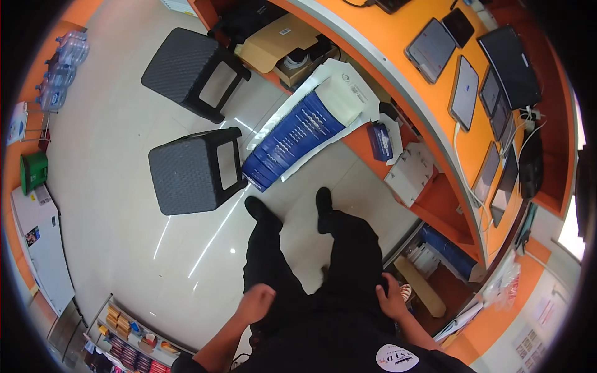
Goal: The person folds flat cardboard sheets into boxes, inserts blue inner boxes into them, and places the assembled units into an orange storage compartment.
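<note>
My left hand (256, 303) hangs beside my left thigh, its fingers curled in and slightly blurred; I see nothing in it. By the outer side of my right thigh is my right hand (392, 297), thumb and fingers apart, holding nothing. Ahead of my feet, a long row of stacked blue boxes (292, 143) lies in an opened white carton (348, 93), which leans against the counter's lower shelf. Two dark woven-pattern stools stand to its left, a nearer stool (183, 171) and a farther stool (180, 65). Neither hand touches these things.
An orange counter (429, 93) curves along the right, bearing several phones (464, 93), tablets (510, 65) and charging cables. An opened brown carton (273, 46) sits on its lower shelf. At left are bottled water packs (62, 74), a white cabinet (43, 242) and a goods rack (127, 336).
</note>
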